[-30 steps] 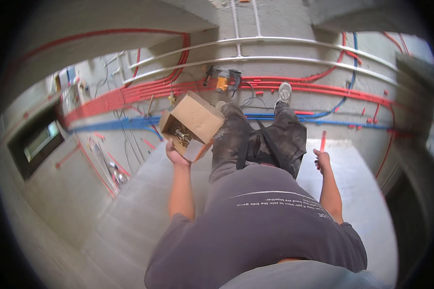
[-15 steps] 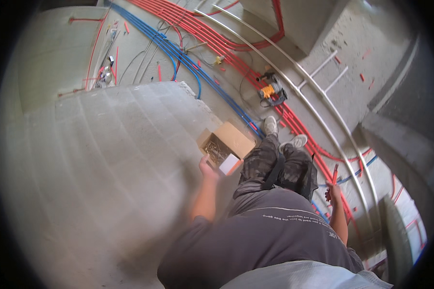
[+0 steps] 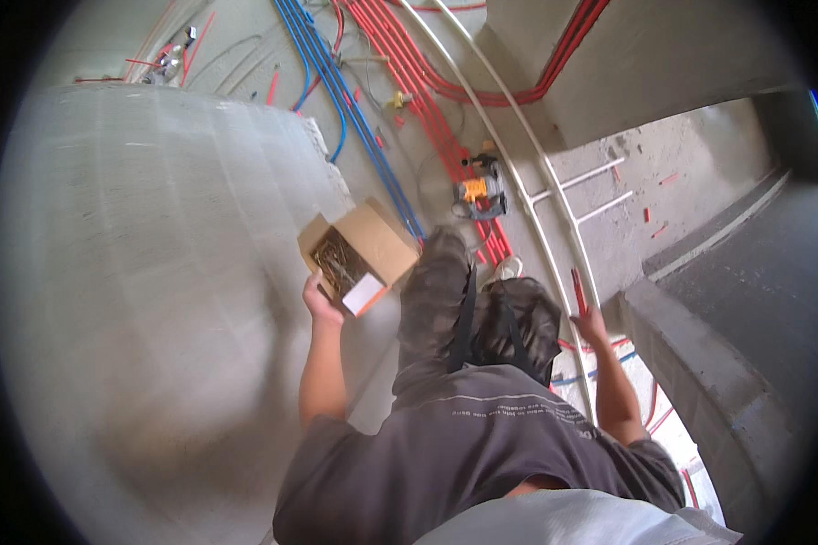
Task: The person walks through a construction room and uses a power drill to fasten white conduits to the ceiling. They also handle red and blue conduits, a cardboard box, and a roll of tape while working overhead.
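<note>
- While the left hand [image 3: 324, 304] supports an open cardboard box [image 3: 379, 238] from its lower left side, its grip is closed on the edge, the thumb lying along the side and the other fingers hidden beneath.
- The box is held in front of the body on its left, beside the trousers [image 3: 433, 304], with one broad brown flap folded out to the upper right and a small white panel with an orange edge at the lower right.
- Inside the box lies a loose heap of slim brass-coloured metal pieces [image 3: 334, 259]; what exactly they are is too small to tell.
- The right hand [image 3: 593, 329] is out to the right of the legs, well apart from the box. Its grip is closed around the lower end of a slim red stick-like object [image 3: 579, 289], whose free end points away from the body; the curled fingers are mostly hidden.
- Ahead of the feet, a yellow and black power tool [image 3: 475, 189] rests at the red pipes [image 3: 409, 73], which run in a close row along the floor.
- Blue pipes [image 3: 346, 102] run to the left of the red ones, and a white pipe frame [image 3: 555, 186] passes to their right.
- One pale shoe [image 3: 509, 269] shows beyond the trousers, just beside the red pipes.
- A wide grey concrete surface [image 3: 164, 263] fills the left side.
</note>
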Demonstrator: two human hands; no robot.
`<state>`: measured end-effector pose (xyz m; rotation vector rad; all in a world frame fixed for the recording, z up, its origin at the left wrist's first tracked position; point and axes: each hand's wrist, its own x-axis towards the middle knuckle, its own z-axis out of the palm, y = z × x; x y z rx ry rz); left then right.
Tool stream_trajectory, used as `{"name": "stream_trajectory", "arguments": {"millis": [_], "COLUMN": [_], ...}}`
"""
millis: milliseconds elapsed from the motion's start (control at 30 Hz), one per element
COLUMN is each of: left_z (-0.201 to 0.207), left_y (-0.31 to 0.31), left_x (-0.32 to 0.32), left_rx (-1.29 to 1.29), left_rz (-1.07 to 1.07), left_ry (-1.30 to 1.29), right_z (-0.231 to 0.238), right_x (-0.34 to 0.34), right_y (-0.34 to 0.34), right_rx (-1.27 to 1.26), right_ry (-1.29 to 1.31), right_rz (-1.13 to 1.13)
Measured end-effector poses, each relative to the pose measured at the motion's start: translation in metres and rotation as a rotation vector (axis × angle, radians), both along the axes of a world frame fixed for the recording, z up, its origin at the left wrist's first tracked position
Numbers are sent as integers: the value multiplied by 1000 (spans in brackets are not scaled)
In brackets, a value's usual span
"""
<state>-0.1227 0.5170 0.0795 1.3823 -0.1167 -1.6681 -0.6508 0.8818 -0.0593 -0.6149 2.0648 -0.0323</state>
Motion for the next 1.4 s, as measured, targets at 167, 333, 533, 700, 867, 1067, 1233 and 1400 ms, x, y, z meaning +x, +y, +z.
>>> {"name": "stream_trajectory", "arguments": {"millis": [167,333,533,700,867,1067,1233,1400], "left_z": [-45,-123,-416,-609,-696,-714,-782,-852], "left_y": [-61,-216,-392,-476,-516,-663,-781,-871], "left_x": [13,-27,-72,-127,-181,-179,-263,-243], "left_rx": [70,-29,79,95,-114,-821,-512,-382], "left_rz": [-110,-542,-997,-1374,-1930,-1502,-923,-792], "left_ry": [-93,-71,66,-209,-568,-1375,-1421,-1275], "right_z": [19,-34,-232,-414,-522,-532,-541,-521], "right_x": [3,12,36,64,86,94,46,25], "right_y": [-130,-273,-465,-632,-689,-683,-649,-599], "right_rx": [97,-1,-221,-349,-339,-408,-467,-440], "right_ry": [-81,-225,-70,72,98,42,65,107], "right_rz": [-67,-143,189,414,443,586,623,382]}}
